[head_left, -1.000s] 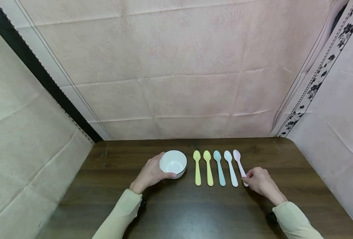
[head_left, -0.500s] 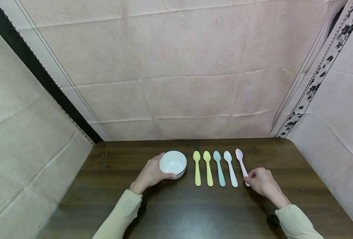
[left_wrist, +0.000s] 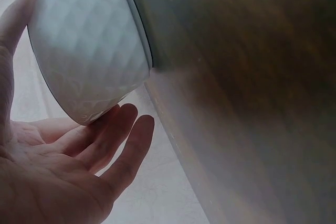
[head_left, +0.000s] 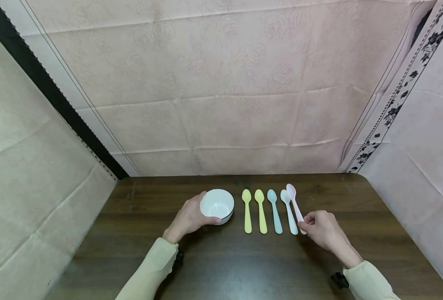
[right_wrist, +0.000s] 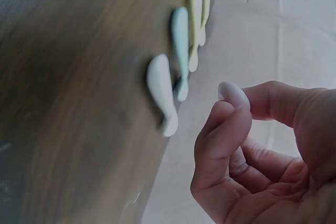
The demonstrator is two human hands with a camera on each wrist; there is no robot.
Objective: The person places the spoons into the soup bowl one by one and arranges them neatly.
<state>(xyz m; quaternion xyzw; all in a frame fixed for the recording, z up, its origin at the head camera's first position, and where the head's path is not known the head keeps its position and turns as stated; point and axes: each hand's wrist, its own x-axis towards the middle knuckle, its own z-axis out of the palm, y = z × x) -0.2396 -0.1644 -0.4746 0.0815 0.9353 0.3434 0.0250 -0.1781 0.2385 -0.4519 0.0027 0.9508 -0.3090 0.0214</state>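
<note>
Closest in you've got two pale sleeves: the left sleeve comes in near-left of the white bowl, and the right sleeve is way over on the bowl's right, with a little black gadget by its cuff. The brown wooden bench spreads out in front of the bowl too. Next up is the right hand, well off to the bowl's right: thumb and bent index finger pinch the handle end of a lavender spoon, other fingers curled in. Can't tell if that spoon touches the bench. The left hand has the bowl from its left side, thumb on the near wall, fingers round the other side, so the bowl itself keeps them apart. Bowl's upright, btw. Going right from it: a yellow spoon, a second yellow spoon, a teal spoon, a pale blue spoon, then the lavender one just beside it, can't tell if touching. Way behind the bowl hangs a creased pinkish cloth.
</note>
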